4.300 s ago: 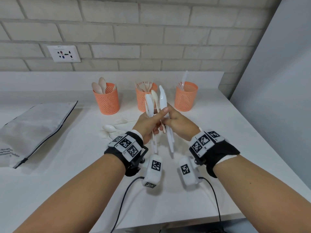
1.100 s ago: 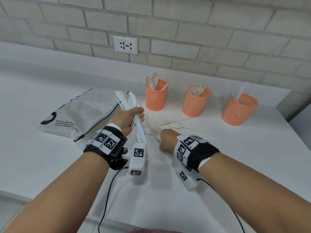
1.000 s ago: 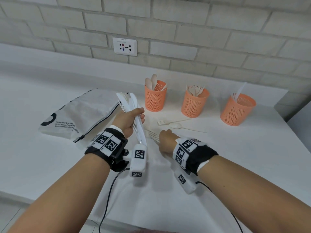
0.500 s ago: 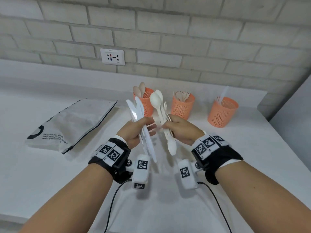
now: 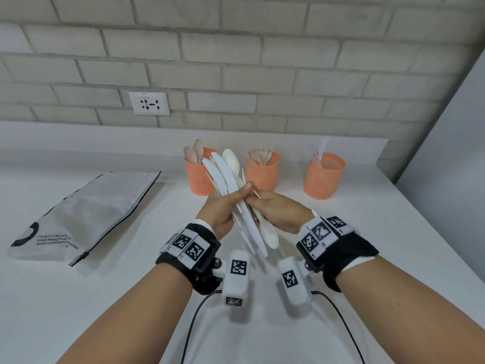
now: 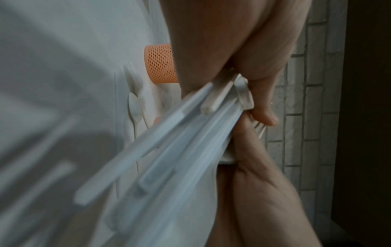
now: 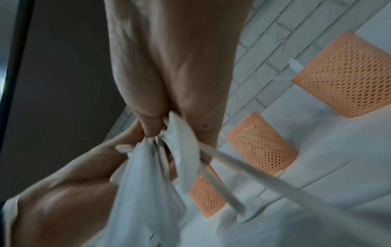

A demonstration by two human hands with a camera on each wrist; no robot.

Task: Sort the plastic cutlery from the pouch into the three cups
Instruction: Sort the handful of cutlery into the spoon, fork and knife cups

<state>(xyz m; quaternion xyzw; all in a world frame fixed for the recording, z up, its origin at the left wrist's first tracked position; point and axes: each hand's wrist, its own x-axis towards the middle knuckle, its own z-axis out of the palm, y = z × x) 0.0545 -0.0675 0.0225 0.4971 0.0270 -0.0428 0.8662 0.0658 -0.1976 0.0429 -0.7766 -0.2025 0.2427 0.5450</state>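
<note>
Both hands met above the counter [image 5: 367, 232], in front of the middle cup [image 5: 263, 172]. The left hand [image 5: 223, 208] was clenched round a bundle of white cutlery [image 5: 231, 185], thumb pressed across the knives; knife blades and one spoon bowl fanned upward, handles pointing down toward the wrists. The right hand [image 5: 278, 211] was curled against the same bundle from the other side, fingers closed on a spoon [image 5: 269, 233] whose bowl hung downward, and on at least one fork; the exact count could not be told.

Left-wrist view: handles [image 6: 169, 150] blurred, fingers of both hands wrapped over them.

The left cup [image 5: 198, 177], beside the middle cup, held spoons; the middle cup held forks; the right cup [image 5: 324, 177], on the middle cup's other side, held knives. The pouch [image 5: 86, 214] lay flat, well left of the middle cup. Loose cutlery [image 6: 135, 107] lay on the counter near one cup.
</note>
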